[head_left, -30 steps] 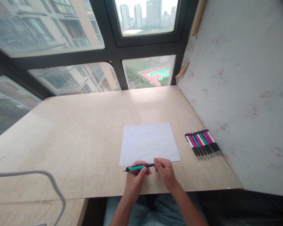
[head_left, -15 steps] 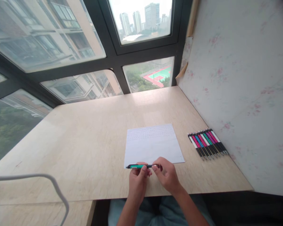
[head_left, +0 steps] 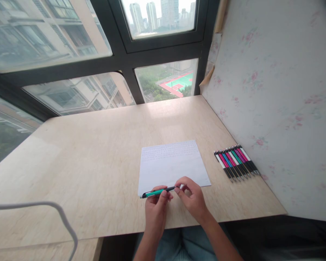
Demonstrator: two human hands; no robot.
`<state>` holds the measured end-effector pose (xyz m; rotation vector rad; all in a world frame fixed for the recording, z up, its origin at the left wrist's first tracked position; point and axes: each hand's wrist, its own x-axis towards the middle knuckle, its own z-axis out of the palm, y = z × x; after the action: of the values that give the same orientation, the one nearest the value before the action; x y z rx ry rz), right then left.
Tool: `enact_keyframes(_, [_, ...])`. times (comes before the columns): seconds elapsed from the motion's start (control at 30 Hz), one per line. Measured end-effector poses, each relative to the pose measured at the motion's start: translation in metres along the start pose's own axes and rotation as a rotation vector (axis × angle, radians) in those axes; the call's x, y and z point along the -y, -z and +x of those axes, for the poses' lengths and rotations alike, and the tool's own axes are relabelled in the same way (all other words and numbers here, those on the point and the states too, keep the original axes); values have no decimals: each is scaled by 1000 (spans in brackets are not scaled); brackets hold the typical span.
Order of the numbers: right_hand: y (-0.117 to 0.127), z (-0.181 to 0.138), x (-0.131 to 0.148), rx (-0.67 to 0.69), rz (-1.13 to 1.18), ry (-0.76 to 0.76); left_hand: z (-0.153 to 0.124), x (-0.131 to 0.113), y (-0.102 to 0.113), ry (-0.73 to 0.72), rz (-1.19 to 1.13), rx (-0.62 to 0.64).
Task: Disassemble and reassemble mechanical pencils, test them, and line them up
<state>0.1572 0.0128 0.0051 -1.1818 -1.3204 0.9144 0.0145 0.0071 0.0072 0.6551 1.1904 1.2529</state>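
Observation:
A green and black ballpoint pen (head_left: 154, 193) lies crosswise between my two hands, its clicker end pointing left. My left hand (head_left: 156, 206) is closed around the pen's barrel, thumb on the near side. At the tip end, my right hand (head_left: 191, 198) pinches the pen between thumb and fingers; the very tip is hidden there. Both hands are over the near edge of a white sheet of paper (head_left: 171, 166), which carries lines of handwriting along its far part.
A row of several pens (head_left: 235, 163) in pink, white, blue, green and purple lies at the right by the flowered wall (head_left: 277, 101). A grey cable (head_left: 59, 210) curves at the lower left. Behind the pale tabletop (head_left: 84, 156) stand dark-framed windows (head_left: 125, 65).
The pen has tilted, its clicker end now lower and its tip end higher. Both hands keep their hold. The whole view has shifted slightly.

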Motion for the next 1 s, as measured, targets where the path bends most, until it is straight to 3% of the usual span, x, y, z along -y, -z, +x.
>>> enact_keyframes(0.37, [2,-2,-5,17,8,-161,0,-4,2,39,10,35])
enact_keyframes(0.5, [3,-2,-7,-19,41,-151,-1,-2,3,67,-58,82])
enact_keyframes(0.87, [3,0,-7,-10,124,-97,7,-6,7,88,-14,41])
enact_keyframes(1.0, [6,0,-7,-68,116,-84,13,-10,9,95,-57,48])
